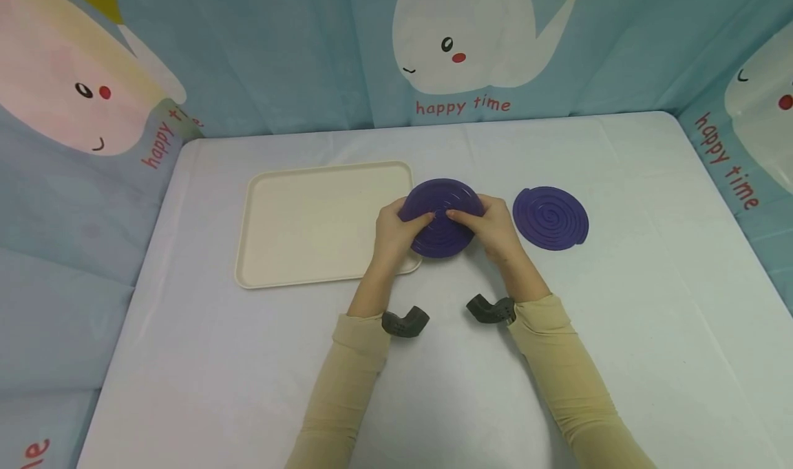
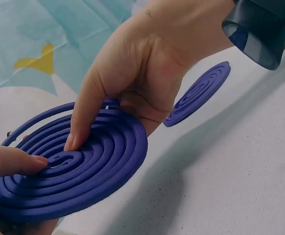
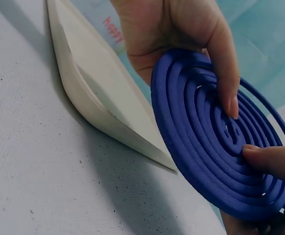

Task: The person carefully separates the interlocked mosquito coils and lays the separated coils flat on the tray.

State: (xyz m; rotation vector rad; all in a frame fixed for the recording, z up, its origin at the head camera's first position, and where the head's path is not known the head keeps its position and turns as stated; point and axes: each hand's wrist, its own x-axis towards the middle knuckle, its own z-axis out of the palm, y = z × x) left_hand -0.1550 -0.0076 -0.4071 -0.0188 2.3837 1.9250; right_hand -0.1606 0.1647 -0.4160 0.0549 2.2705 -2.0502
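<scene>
A purple-blue mosquito coil is held up between both hands above the table, beside the right edge of a cream tray. The left hand grips its left side, thumb on the face near the centre. From the right, the right hand grips it the same way, and the two thumb tips lie close together at the middle of the spiral. In the left wrist view an outer strand of the coil stands apart from the other rings. The fingers behind the coil are mostly hidden.
A second purple coil lies flat on the white tablecloth, right of the right hand. The cream tray sits at the left, its right edge partly behind the left hand. Dark curved devices are worn at both wrists. A printed curtain borders the table.
</scene>
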